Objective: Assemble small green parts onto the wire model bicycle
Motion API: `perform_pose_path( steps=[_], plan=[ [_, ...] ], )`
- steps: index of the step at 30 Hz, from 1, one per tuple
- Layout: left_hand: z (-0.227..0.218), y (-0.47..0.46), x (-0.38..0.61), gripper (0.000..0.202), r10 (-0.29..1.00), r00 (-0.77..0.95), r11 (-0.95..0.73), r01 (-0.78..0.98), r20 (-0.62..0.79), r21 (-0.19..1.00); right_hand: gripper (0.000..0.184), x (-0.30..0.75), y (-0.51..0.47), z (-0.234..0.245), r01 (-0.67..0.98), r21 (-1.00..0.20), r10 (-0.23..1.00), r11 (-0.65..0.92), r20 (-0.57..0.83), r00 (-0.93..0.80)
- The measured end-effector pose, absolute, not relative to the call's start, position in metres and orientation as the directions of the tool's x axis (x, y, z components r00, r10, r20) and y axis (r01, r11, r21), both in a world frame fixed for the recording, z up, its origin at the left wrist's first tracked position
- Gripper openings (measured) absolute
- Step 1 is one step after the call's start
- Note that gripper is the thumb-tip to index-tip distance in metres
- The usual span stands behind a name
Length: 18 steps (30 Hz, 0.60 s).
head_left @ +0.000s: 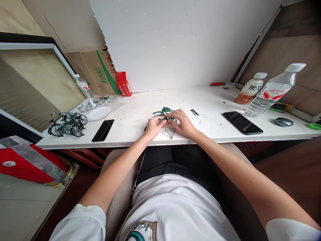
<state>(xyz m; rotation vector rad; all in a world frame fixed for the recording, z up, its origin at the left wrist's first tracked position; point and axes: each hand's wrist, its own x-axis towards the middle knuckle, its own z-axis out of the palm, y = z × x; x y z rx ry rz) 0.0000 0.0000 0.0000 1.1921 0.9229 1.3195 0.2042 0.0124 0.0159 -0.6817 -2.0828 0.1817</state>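
Both my hands meet over the white table near its front edge. My left hand (155, 126) is closed in a pinch on a green model bicycle frame (171, 133), whose thin tubes hang below the fingers. My right hand (183, 123) pinches the same frame from the other side, with fingertips close to the left ones. Just beyond the hands lie a green flat part (166, 109) and a curved green piece (157, 113). Two thin green strips (194, 112) rest to the right. My fingers hide the spot where they grip.
Assembled model bicycles (67, 124) stand at the left, near a phone (103, 130) and white plates (99, 113). A second phone (242, 123), a mouse (284, 122), a tea bottle (250, 89) and a water bottle (273, 93) are at the right. A red box (124, 84) stands behind.
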Motion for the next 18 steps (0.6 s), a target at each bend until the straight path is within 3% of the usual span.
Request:
perform_pose_path(
  steps=[11, 18],
  plan=[
    [0.0013, 0.0013, -0.0025, 0.027, 0.974, 0.079, -0.198, -0.174, 0.214, 0.965, 0.03, 0.2019, 0.0092, 0.0147, 0.399, -0.323, 0.487, 0.858, 0.759, -0.431],
    [0.0065, -0.0025, -0.0028, 0.034, 0.982, 0.101, -0.127, -0.256, 0.157, 0.958, 0.037, 0.2047, 0.0082, 0.0136, 0.42, -0.451, 0.595, 0.787, 0.735, -0.326]
  ],
)
